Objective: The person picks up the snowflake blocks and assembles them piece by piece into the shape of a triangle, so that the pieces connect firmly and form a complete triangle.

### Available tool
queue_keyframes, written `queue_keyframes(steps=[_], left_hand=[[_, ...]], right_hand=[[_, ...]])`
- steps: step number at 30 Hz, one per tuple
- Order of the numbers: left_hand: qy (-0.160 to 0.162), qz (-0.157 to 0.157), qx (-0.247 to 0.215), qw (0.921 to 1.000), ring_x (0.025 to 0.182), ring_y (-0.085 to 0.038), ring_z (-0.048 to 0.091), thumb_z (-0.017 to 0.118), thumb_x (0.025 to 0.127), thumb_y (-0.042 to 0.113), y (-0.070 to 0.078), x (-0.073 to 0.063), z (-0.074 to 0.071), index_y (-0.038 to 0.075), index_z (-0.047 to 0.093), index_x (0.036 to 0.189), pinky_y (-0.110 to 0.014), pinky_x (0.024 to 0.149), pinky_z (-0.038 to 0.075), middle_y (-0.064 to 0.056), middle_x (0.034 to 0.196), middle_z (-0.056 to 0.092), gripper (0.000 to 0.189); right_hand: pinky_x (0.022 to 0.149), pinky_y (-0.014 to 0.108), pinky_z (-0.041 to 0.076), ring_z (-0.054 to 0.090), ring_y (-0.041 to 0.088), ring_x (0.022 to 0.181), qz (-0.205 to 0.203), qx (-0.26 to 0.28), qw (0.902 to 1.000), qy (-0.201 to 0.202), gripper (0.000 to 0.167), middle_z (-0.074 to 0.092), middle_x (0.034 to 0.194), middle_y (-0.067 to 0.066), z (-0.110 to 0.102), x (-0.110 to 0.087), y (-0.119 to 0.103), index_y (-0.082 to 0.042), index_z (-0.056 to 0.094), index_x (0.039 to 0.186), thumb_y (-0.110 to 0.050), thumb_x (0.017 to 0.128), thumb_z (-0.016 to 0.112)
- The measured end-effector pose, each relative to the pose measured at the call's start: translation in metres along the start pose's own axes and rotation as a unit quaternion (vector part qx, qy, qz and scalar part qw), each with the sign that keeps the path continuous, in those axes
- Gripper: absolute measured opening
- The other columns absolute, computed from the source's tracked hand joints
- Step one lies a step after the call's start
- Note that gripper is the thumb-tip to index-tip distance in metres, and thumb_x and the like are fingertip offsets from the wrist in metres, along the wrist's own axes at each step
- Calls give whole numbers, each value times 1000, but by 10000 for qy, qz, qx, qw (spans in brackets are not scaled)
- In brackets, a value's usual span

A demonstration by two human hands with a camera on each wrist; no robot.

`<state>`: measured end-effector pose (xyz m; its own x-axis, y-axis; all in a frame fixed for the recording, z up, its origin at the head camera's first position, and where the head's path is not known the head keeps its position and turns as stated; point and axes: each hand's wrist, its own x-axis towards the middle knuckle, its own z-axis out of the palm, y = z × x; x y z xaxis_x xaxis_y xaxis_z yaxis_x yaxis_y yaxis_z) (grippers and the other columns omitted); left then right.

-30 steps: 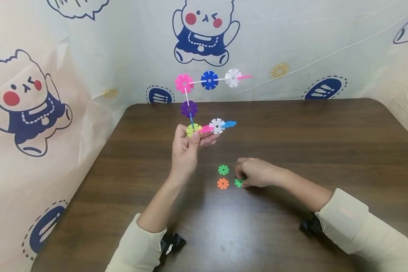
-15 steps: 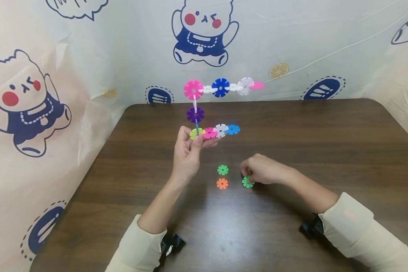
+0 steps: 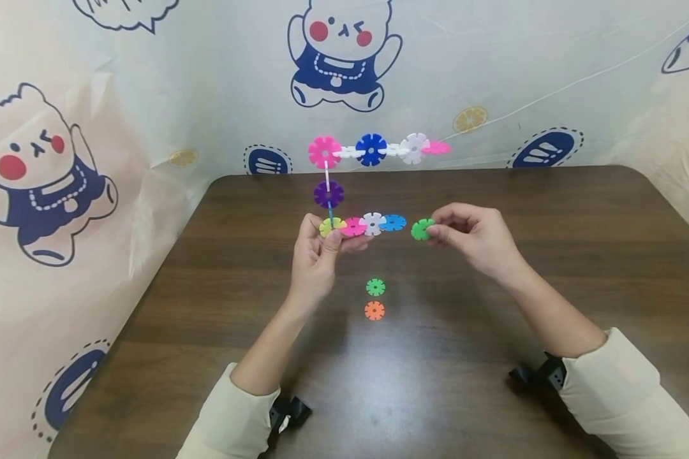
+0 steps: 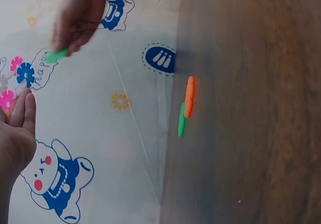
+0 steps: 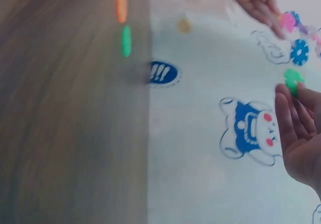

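Observation:
My left hand (image 3: pixel 316 264) pinches the yellow disc (image 3: pixel 326 227) at the corner of a chain of notched plastic discs held above the table. From it a row of pink, white and blue discs runs right, ending in the light blue disc (image 3: pixel 394 222). A purple disc (image 3: pixel 328 194) rises from the yellow one to a pink disc (image 3: pixel 324 152), whose upper row runs right through dark blue and white. Between thumb and fingers, my right hand (image 3: pixel 476 239) holds a green disc (image 3: pixel 422 229), a small gap right of the light blue disc. The right wrist view shows this green disc (image 5: pixel 293 79) too.
Another green disc (image 3: pixel 376 287) and an orange disc (image 3: pixel 374 310) lie flat on the brown wooden table (image 3: pixel 207 319), below the raised chain. A pale printed cloth (image 3: pixel 207 76) hangs behind the table and along its left side.
My right hand has picked the green disc up off the table and brought it up beside the chain's lower row. The chain in my left hand has turned a little and shifted slightly right.

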<state>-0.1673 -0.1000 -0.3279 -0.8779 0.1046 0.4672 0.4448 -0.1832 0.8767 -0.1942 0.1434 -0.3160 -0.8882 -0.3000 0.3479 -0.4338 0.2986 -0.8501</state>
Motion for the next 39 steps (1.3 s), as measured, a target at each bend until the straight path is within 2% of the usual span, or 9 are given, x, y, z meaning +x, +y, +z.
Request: queue_keyframes(steps=[3,6,13,17,20,25,31,35,39], left_hand=[[-68,3,-95,9999,86,-21,67,38,98,2,-1,-1,1,6,36,93,-41,83,50,-32,97,61,7],[-116,-10,-122,9999,86,-21,67,38,98,3,-2,-2,2,7,36,93,-41,83,50,-31,97,61,7],[-193,-65,-94,9997,87,-23,67,38,99,5,-3,-3,2,8,35,92,-41,86,48,-31,98,61,8],[-254,-78,-66,9996,89,-30,66,36,99,4,-3,-3,3,6,34,91,-41,87,48,-33,99,60,8],[-352,-94,74,9993,91,-34,64,37,99,6,-3,-4,1,5,34,92,-40,89,46,-31,100,61,8],[-577,-35,182,9982,91,-33,65,37,99,7,-5,-3,-3,5,34,92,-40,89,46,-31,101,61,8],[-867,29,174,9961,90,-33,65,36,99,6,-6,-3,-7,2,34,93,-39,93,44,-33,100,60,8],[-904,90,204,9957,90,-28,66,36,99,4,-5,-3,-6,2,34,93,-40,92,44,-32,99,61,7],[-893,100,138,9959,90,-31,65,35,99,3,-3,-2,-6,3,33,91,-41,92,44,-32,100,60,8]], right_hand=[[66,24,54,65,16,68,-283,256,9988,294,14,67,80,10,2,-1,-7,5,65,94,-3,82,67],[65,23,53,65,16,68,-411,358,9977,395,14,67,80,7,4,-2,-10,6,65,95,-1,82,67],[63,23,53,64,16,67,-562,313,9962,594,11,66,79,7,10,-3,-10,5,65,92,1,82,67],[61,23,53,64,15,65,-605,211,9957,675,10,67,77,9,12,-3,-10,5,66,90,0,81,68],[61,24,53,64,16,65,-626,181,9957,663,10,67,76,10,13,-3,-11,5,66,89,0,81,68],[59,24,53,63,18,64,-560,174,9971,476,9,66,74,8,11,-3,-13,2,68,89,0,80,69],[56,22,51,62,17,62,-632,-218,9968,433,9,67,73,5,12,-3,-16,0,69,88,-1,80,70],[57,21,51,62,14,62,-564,-291,9971,419,9,67,73,5,12,-3,-16,0,68,89,-2,80,70],[58,23,52,62,14,63,-482,-270,9977,390,9,66,74,5,13,-3,-16,1,68,89,-2,81,69]])
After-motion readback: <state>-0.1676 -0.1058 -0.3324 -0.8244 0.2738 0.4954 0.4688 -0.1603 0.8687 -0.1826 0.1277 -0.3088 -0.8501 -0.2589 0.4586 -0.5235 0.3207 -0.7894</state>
